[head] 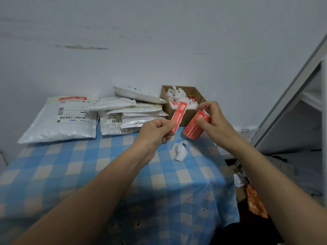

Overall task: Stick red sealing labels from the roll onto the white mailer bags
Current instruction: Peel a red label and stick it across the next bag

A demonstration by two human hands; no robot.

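- The left hand pinches the lower end of a red label, whose long axis rises toward the far edge of the desk.
- The right hand grips the tilted roll just beside the label.
- The mailer bags are piled along the far edge.

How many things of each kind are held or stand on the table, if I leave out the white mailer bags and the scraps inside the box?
peeled red label: 1
label roll: 1
cardboard box: 1
curled white backing strip: 1
Total: 4
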